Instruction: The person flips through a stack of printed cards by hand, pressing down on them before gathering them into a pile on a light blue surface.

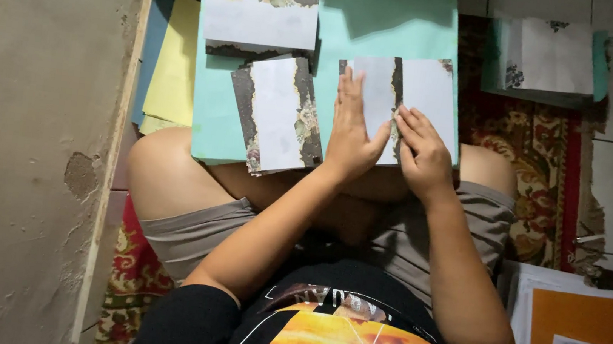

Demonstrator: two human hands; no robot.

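Note:
A large teal paper sheet (382, 28) rests across my knees. On its right part lies a white decorated sheet with dark floral bands (429, 90). My left hand (352, 131) presses flat on that sheet's left half, fingers spread. My right hand (419, 150) pinches the dark band at the sheet's middle fold, fingers curled on it. To the left sits another folded decorated sheet (276, 112), tilted, and a stack of similar sheets (259, 19) lies at the teal paper's far left corner.
Yellow paper (173, 67) pokes out under the teal sheet beside a rough wall (23, 127). More decorated sheets on teal paper (550, 57) lie on the floor at far right. Orange and white sheets (579, 322) are stacked at my right. A patterned rug (535, 166) covers the floor.

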